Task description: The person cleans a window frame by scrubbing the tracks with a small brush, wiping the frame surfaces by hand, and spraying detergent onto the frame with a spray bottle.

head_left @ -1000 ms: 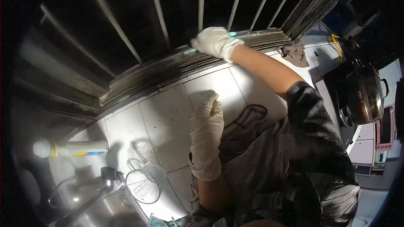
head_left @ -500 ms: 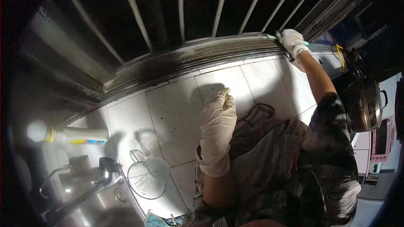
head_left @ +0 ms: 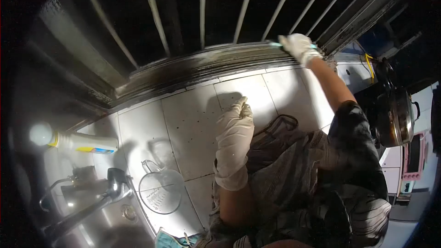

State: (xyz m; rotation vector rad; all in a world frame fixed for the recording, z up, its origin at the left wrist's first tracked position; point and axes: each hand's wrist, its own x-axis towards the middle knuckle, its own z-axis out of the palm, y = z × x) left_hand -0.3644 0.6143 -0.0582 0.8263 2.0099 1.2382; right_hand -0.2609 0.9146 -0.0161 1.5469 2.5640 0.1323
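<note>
My right hand (head_left: pixel 297 48), in a white glove, is closed around a slim teal stick, perhaps a brush (head_left: pixel 275 44). Its ends stick out on both sides of the fist; motion smears it. It is at the right part of the grimy window sill track (head_left: pixel 197 62), below the metal bars. My left hand (head_left: pixel 236 124), also gloved, is over the white tiled counter (head_left: pixel 193 110) near my body. Its fingers are curled together, and whatever may be inside them is hidden.
A clear measuring jug (head_left: pixel 161 193) stands on the tiles at left. Beyond it are a metal faucet (head_left: pixel 118 186), a steel sink (head_left: pixel 108 222) and a white bottle (head_left: pixel 87 143) with a yellow and blue label. A glass-lidded pot (head_left: pixel 399 117) stands at right.
My right hand has moved left along the sill with the teal stick in its grip. My left hand has stayed nearly in place, and the view has shifted slightly.
</note>
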